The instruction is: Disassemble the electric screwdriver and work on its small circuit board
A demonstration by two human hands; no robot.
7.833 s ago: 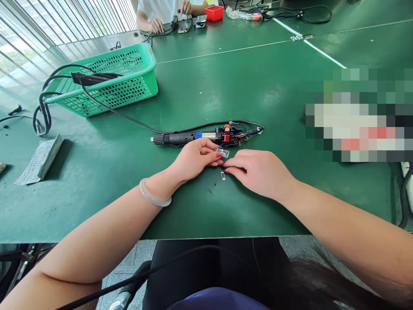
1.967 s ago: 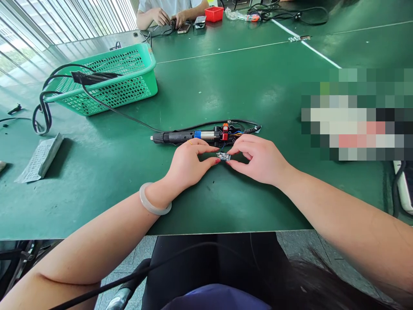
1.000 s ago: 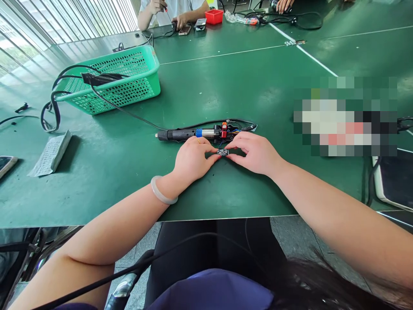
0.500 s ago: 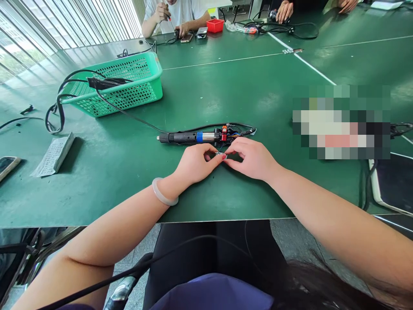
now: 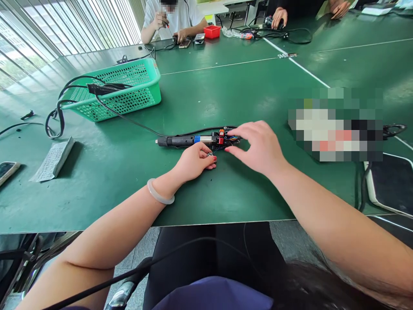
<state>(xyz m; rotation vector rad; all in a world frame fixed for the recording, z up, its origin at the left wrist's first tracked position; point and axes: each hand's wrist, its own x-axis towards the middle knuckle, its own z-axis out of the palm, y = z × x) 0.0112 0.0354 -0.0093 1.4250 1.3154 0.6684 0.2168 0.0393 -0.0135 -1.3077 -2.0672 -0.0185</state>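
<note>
Green tabletop (image 5: 129,206) reaches from the person's lap toward slatted blinds (image 5: 93,26). Nearest, the left forearm slants inward and away, a pale bangle (image 5: 160,193) at the wrist; the left hand (image 5: 192,163), knuckles up, pinches a small metal part (image 5: 210,154) between thumb and fingers, which hide its long axis. The right hand (image 5: 264,146) reaches in from the other side, thumb and fingers spread apart; whether its fingertips touch anything, I cannot tell. Just beyond the hands lies the black tool (image 5: 182,141), its long axis running left to right, pale tip pointing left, red block (image 5: 221,136) and wires toward the right. Farther left sits a green basket (image 5: 142,92) with black cables. At the far side, a person (image 5: 160,20) works near a red tray (image 5: 212,32).
</note>
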